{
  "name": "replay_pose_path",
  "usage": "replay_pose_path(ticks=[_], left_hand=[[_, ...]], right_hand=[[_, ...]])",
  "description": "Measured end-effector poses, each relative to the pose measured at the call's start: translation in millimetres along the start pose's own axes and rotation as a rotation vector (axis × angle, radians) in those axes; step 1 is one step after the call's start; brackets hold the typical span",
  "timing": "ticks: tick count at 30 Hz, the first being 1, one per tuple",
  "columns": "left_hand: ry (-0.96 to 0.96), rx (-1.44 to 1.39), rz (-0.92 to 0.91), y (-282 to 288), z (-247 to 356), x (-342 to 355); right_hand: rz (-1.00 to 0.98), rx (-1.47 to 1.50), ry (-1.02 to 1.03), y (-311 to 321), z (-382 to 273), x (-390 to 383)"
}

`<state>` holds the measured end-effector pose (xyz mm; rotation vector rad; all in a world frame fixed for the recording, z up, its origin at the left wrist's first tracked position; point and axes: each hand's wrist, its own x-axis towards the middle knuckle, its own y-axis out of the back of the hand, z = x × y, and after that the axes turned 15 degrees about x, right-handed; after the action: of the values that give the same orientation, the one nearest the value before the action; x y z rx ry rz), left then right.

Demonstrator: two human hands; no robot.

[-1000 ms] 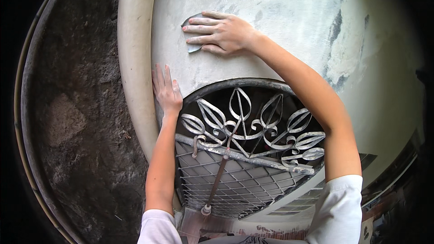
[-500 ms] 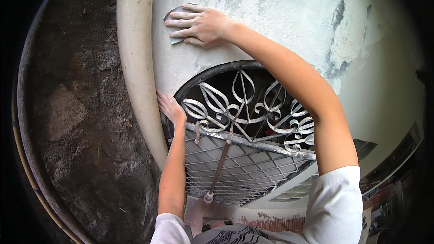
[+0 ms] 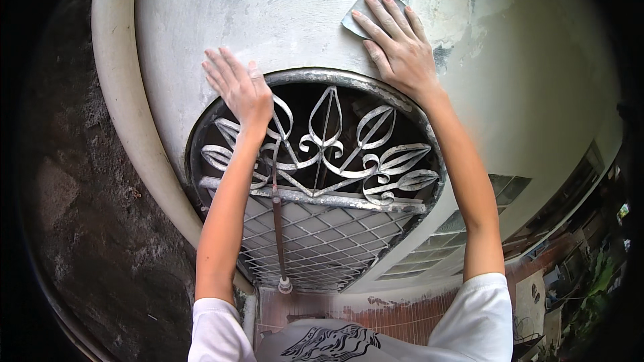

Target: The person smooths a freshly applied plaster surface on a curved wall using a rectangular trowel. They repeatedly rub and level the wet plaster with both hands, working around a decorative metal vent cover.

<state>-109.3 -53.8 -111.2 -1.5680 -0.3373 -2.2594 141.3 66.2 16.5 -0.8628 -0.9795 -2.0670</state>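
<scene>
Sandpaper sheet: the thin blue-grey sheet (image 3: 359, 4) lies against the wall above the right part of the arched grille (image 3: 335, 199); its middle and right side are covered by fingers, and the face toward the wall is hidden.
Right hand: the dusty right hand (image 3: 401, 50) lies flat over the sheet, above the grille's right shoulder, fingers straight and slightly apart, thumb out to one side, past the sheet's edge.
Left hand: the left hand (image 3: 243, 94) is raised at the grille's upper left, fingers extended and close together, thumb apart; the fingertips are blurred, and whether they touch the wall cannot be told.
Wall: the patchy whitish wall (image 3: 282, 27) curves above the grille, grey scuffs showing; its top is cut off.
Ironwork: leaf-shaped scrolls above the grille's crossbar, partly behind the left forearm; the space behind is too dark to make out.
Pipe: a pale, thick pipe (image 3: 115, 33) bends down left of the grille, its top cut off.
Rod: a brownish rod (image 3: 278, 234) hangs before the grille's mesh.
Clutter: dim and hard to identify, far right of the grille.
</scene>
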Motion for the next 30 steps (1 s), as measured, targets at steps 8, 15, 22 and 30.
replay_pose_path(ticks=[8,15,22,30], left_hand=[[-0.721,0.036,-0.018,-5,185,33],[-0.999,0.0,0.048,-8,211,73],[-0.743,0.222,0.238,-19,247,106],[-0.624,0.05,0.133,-24,284,175]], right_hand=[[0.222,-0.092,-0.221,47,82,-56],[0.462,-0.124,-0.208,48,123,-43],[0.486,-0.142,-0.311,42,110,-56],[0.389,-0.065,-0.309,41,96,-78]])
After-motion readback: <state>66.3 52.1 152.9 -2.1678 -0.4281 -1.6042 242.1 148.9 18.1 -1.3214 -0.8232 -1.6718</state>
